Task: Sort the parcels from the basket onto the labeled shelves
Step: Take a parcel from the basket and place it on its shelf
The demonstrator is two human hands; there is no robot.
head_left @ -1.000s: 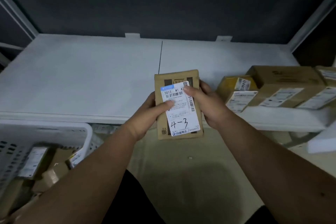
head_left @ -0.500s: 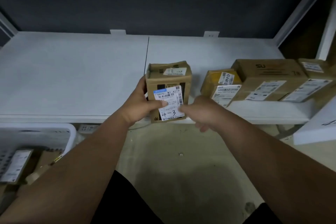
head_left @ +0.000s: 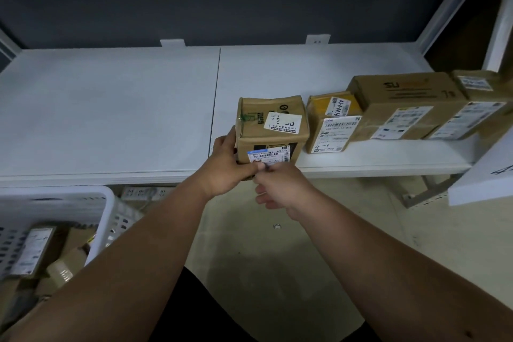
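Note:
A small brown cardboard parcel [head_left: 270, 122] with a white shipping label on its front stands upright on the white shelf [head_left: 111, 108], close to the front edge. My left hand [head_left: 226, 166] grips its lower left corner, fingers on the side and thumb across the front. My right hand [head_left: 280, 186] is just in front of the parcel's lower edge, fingers loosely curled and holding nothing, with its fingertips by the label. The white plastic basket [head_left: 102, 203] at lower left holds several more parcels.
To the right on the same shelf stand a yellow-topped parcel marked 4-3 [head_left: 330, 125], a longer brown box [head_left: 402, 108] and another box [head_left: 477, 108]. A white board [head_left: 483, 180] juts in at the right. A power strip [head_left: 144, 193] lies under the shelf.
The parcel went from being held flat in both hands to standing on the shelf. My right hand let go of it and dropped in front of it; my left hand still holds it.

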